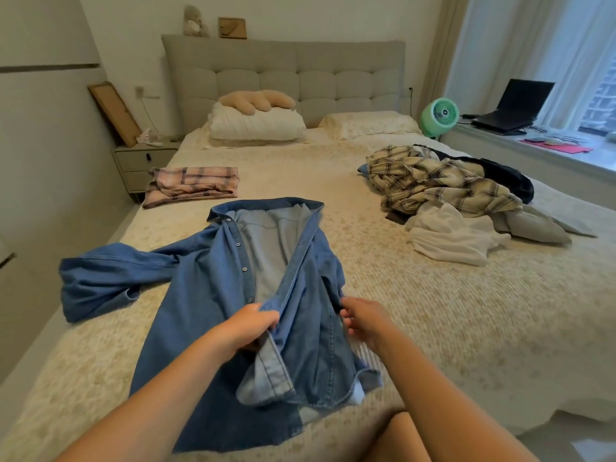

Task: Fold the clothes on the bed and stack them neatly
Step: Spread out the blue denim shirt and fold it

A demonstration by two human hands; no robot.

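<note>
Here, the left hand (249,323) is pinching the front edge of the denim shirt (213,295) lying open on the bed (433,328); the right hand (363,320) is gripping its other side, fingers curled.

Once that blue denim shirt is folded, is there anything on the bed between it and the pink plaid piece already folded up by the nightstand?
Nothing visible. The denim shirt is held by the left hand, with the right hand at its edge. Only bare bedspread lies between it and the folded pink plaid garment. The unfolded pile sits on the far right.
</note>
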